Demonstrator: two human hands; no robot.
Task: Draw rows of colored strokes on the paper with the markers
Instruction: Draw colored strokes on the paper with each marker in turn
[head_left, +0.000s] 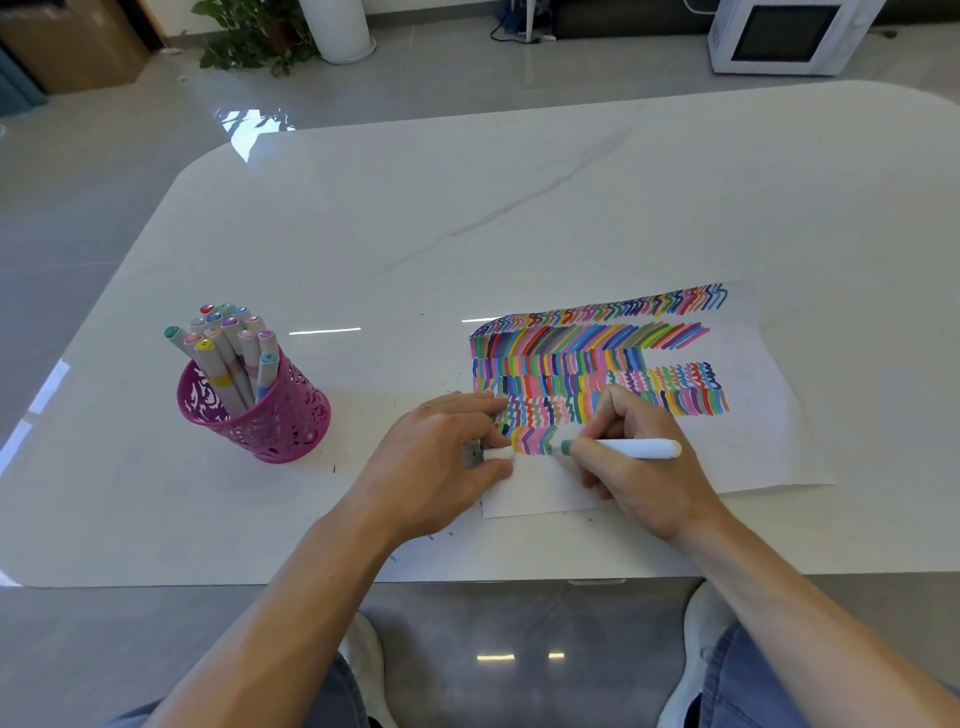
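Nearest the person, the right hand grips a white marker, fingers curled round its barrel, greenish tip on the paper at the end of the lowest row of strokes. The left hand rests on the paper's left edge, thumb and fingers pinching a white cap. Paper lies flat at the table's near right, rows of coloured strokes covering its upper part. To the left, well apart, a pink perforated cup leans slightly and holds a bundle of capped markers, ends up. Glossy white marble-look table. Beyond: grey tiled floor, potted plant, white microwave.
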